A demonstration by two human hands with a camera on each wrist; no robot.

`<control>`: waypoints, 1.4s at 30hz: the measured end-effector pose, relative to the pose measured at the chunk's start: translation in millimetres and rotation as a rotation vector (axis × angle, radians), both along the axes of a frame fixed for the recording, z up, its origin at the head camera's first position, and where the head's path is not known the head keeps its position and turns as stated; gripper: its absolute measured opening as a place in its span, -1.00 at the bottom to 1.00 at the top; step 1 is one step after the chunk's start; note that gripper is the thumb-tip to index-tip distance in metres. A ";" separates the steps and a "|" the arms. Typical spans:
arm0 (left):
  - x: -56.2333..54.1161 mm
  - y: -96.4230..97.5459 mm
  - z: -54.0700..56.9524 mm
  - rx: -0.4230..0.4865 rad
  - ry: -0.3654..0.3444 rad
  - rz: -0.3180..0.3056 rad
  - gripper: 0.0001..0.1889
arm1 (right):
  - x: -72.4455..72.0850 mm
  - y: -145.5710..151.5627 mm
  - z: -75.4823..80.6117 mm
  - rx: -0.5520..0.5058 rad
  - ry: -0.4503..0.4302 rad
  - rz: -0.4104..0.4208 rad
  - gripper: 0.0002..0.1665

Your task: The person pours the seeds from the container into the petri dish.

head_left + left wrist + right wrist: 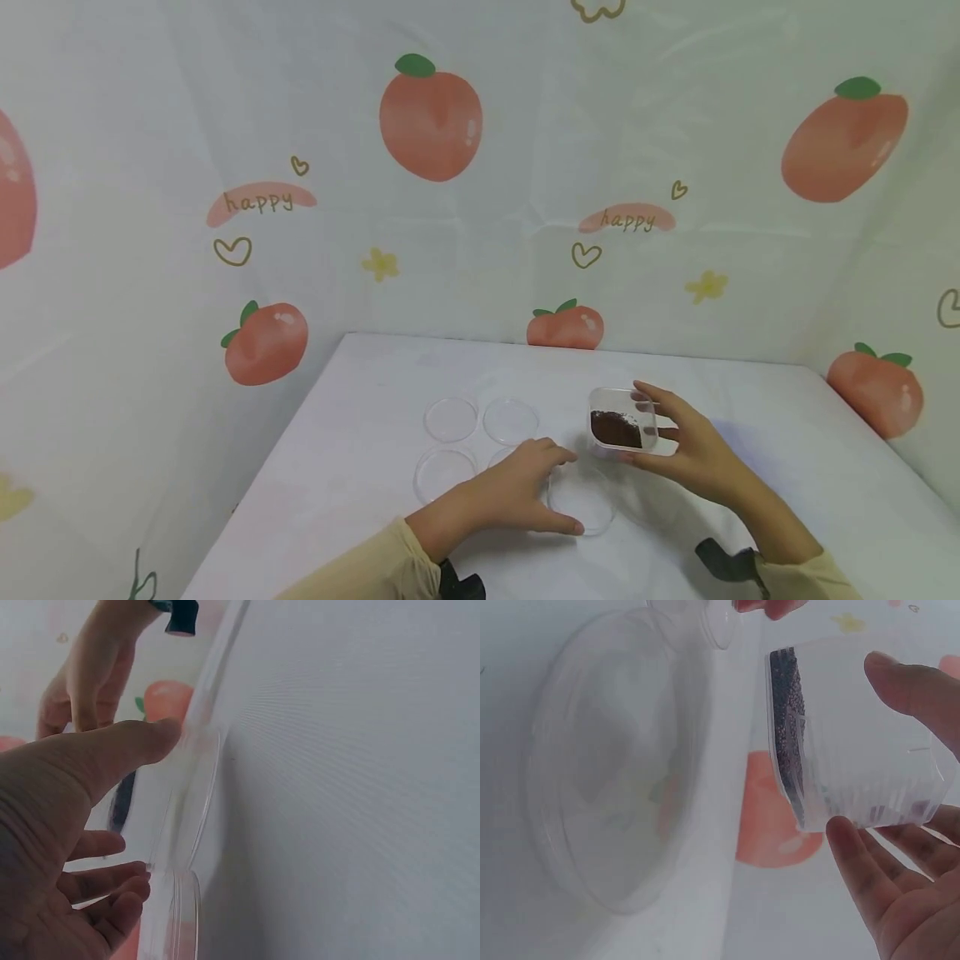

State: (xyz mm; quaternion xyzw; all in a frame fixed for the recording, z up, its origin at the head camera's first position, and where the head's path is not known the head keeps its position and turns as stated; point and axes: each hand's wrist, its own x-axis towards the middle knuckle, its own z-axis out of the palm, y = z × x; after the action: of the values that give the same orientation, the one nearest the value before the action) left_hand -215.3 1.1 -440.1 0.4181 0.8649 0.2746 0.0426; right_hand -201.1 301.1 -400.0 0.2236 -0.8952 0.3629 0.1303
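Note:
My right hand (701, 454) grips a clear square plastic box (862, 735), thumb on one side and fingers on the other. Dark brown fine grains (615, 429) lie in the box, which is tilted above the table. Below and left of the box, a clear round dish (588, 500) rests on the white surface. My left hand (521, 492) is spread beside this dish, thumb near its front edge and fingers near its back edge. Whether the left thumb (154, 742) touches the rim is unclear.
Several more clear round dishes stand to the left, including a back-left dish (450, 419), a back-right dish (511, 421) and a front-left dish (444, 477). One is partly hidden behind my left hand. A printed cloth (480, 250) hangs behind the white table (360, 400).

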 end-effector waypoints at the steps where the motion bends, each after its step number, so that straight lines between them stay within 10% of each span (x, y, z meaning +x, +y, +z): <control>1: -0.4 1.5 -0.2 -0.001 0.008 0.001 -0.12 | 1.3 1.1 1.2 0.009 0.008 -0.005 0.16; 17: 0.1 10.5 17.9 -0.071 -0.090 0.037 -0.05 | 3.2 11.4 10.0 0.114 0.063 -0.043 0.18; 42: -1.6 8.5 10.6 -0.039 -0.068 0.006 -0.12 | 13.7 0.4 15.8 0.234 0.239 0.020 0.21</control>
State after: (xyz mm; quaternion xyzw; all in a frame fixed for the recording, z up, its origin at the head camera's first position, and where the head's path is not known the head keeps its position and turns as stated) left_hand -216.9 9.5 -429.5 0.4050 0.8694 0.2718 0.0792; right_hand -187.5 301.6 -384.2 0.2879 -0.9071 0.2283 0.2055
